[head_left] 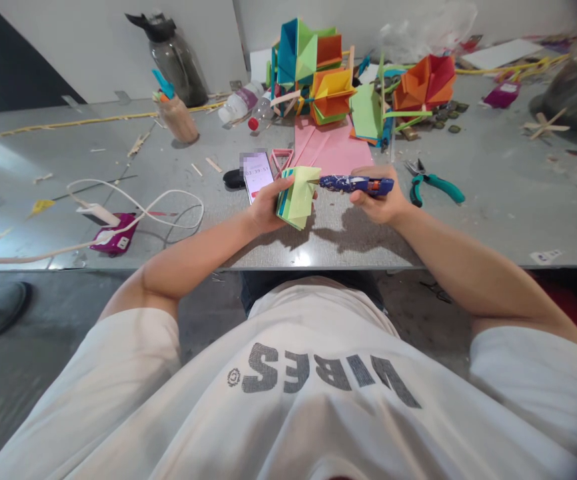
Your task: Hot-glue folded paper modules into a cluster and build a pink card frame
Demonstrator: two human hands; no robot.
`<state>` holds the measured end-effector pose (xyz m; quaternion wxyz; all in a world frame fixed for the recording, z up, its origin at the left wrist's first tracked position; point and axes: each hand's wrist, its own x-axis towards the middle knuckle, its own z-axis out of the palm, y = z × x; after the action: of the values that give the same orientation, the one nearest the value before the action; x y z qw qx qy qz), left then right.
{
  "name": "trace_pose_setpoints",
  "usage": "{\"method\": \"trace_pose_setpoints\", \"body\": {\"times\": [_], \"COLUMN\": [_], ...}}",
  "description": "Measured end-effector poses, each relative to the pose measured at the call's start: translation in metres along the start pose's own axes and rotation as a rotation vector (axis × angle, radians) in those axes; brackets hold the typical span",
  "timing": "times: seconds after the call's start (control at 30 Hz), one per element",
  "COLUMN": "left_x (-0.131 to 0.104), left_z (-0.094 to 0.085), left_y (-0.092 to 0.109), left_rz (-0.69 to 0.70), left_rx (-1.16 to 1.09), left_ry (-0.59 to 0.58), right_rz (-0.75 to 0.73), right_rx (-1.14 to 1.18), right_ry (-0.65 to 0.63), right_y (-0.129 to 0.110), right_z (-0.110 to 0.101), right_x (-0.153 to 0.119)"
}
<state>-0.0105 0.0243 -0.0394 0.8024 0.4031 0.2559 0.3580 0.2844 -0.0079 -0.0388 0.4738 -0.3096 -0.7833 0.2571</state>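
My left hand is closed on a stack of folded green and blue paper, held above the table near its front edge. In my right hand is a dark blue hot glue gun, lying level with its nozzle pointing left. The nozzle tip is at the upper part of the light green top sheet; whether it touches cannot be made out. Just left of the paper lies a phone showing a timer. Behind both hands are pink paper sheets.
Teal-handled pliers lie right of my right hand. Folded-paper structures and an orange-red one stand at the back. Plastic bottles, a dark water bottle and a stick-filled cup stand back left. A charger cable loops at left.
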Motion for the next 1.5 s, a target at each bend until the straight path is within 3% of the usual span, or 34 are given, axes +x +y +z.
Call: {"method": "trace_pose_setpoints", "body": {"times": [0.33, 0.67, 0.9, 1.2, 1.5], "left_x": [0.001, 0.006, 0.003, 0.007, 0.007], "left_z": [-0.004, -0.016, -0.011, -0.018, -0.019], "left_y": [0.001, -0.006, -0.005, -0.004, 0.002], "left_rz": [0.046, 0.048, 0.081, 0.121, 0.130], "left_rx": [0.024, 0.155, 0.151, 0.167, 0.120], "left_ry": [-0.060, -0.072, -0.124, -0.144, -0.132], "right_rz": [-0.128, -0.178, -0.293, -0.213, -0.274], "right_rx": [-0.057, -0.007, -0.056, -0.159, -0.202], "right_ry": [0.007, 0.054, 0.068, 0.083, 0.085], "right_y": [-0.013, -0.004, -0.010, -0.010, -0.011], "right_z": [0.003, 0.006, 0.006, 0.003, -0.003], "right_x": [0.006, 0.006, 0.009, 0.008, 0.008]}}
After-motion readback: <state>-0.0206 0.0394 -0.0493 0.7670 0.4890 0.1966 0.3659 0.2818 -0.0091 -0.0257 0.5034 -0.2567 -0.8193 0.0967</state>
